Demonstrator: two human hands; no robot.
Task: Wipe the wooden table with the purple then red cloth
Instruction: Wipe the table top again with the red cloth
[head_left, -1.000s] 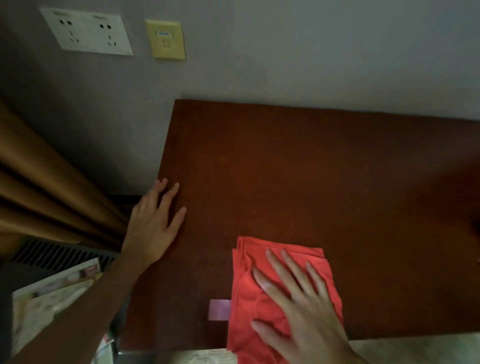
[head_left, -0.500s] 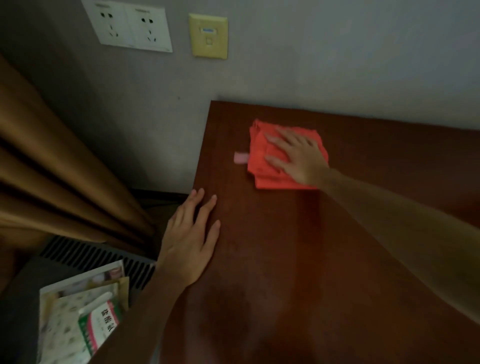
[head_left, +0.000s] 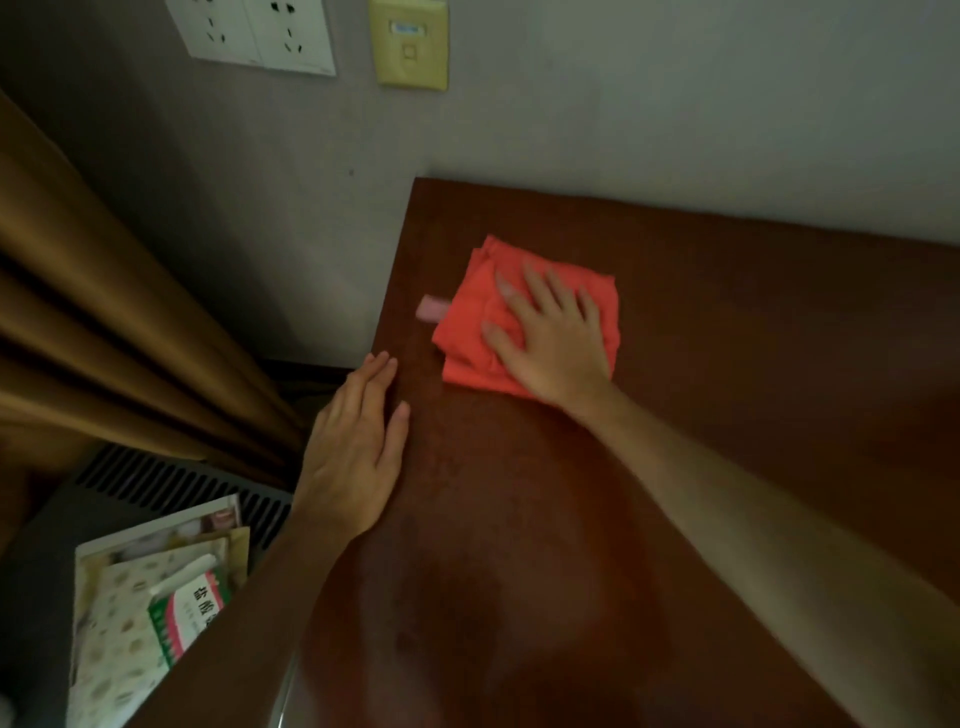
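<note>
Two hands: I am pressing both flat, fingers spread, gripping nothing.
Right hand (head_left: 551, 340): lying on folded red cloth (head_left: 470, 332).
Left hand (head_left: 353, 449): resting on dark wooden table (head_left: 727, 332) edge.

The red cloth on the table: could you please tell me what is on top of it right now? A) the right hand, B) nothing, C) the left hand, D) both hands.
A: the right hand lies flat, fingers spread, on the red cloth, while the left hand rests apart on the table edge.
</note>
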